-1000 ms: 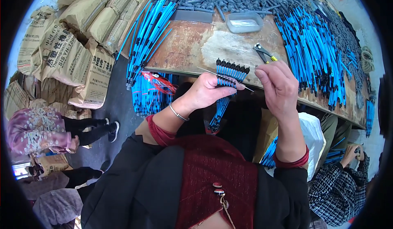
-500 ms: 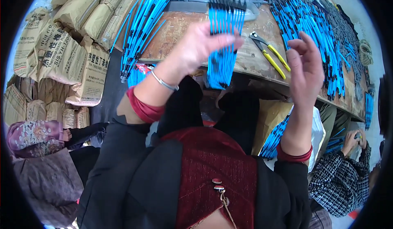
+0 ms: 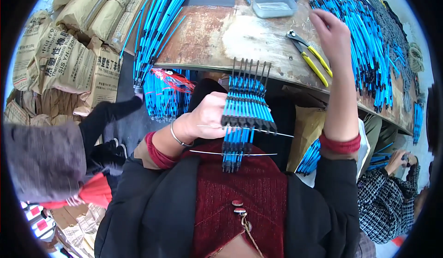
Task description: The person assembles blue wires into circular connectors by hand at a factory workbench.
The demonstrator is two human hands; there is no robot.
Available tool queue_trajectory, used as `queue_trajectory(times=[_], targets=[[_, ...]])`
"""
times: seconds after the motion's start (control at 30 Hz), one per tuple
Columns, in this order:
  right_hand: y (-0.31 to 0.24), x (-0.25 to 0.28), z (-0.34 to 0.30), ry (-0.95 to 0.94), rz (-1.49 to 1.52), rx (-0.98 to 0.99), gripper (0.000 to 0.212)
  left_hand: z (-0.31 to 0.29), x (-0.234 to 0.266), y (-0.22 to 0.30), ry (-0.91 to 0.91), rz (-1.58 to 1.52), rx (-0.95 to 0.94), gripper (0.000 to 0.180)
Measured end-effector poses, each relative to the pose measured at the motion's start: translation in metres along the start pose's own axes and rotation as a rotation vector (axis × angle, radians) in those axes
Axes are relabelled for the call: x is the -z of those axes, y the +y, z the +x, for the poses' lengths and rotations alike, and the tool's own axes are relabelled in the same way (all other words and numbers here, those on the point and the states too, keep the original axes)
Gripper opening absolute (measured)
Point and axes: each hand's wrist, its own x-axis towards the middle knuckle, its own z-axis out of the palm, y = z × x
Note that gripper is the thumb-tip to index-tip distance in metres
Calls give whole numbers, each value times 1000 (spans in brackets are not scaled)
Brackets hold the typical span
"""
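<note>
My left hand (image 3: 210, 115) is closed on the left edge of a bundle of blue rods (image 3: 247, 103) with black fittings. The bundle is close to my chest, off the table's near edge. Two thin metal wires (image 3: 230, 154) run crosswise at the bundle and stick out on both sides. My right hand (image 3: 333, 34) is raised over the table, beside the left edge of a large heap of blue rods (image 3: 369, 50). Its fingers are bent with the tips together; whatever lies between them is too small to make out.
Yellow-handled pliers (image 3: 310, 57) and a clear plastic tray (image 3: 274, 6) holding thin wires lie on the wooden table (image 3: 203, 32). Grey fittings pile along its far side. More rods (image 3: 159, 23) are at left, near stacked paper sacks (image 3: 64, 59). People (image 3: 41, 161) are at both sides.
The bundle has come down toward my chest with my left hand, uncovering the tray. My right hand has moved up and away over the table. The person at left has shifted.
</note>
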Motion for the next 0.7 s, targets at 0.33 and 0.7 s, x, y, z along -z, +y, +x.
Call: queue_trajectory(times=[0.33, 0.7], targets=[[37, -97, 114, -638, -521, 214, 16, 9, 10, -8, -18, -87, 187, 22], [39, -98, 98, -514, -618, 193, 12, 10, 3, -12, -3, -13, 57, 21]])
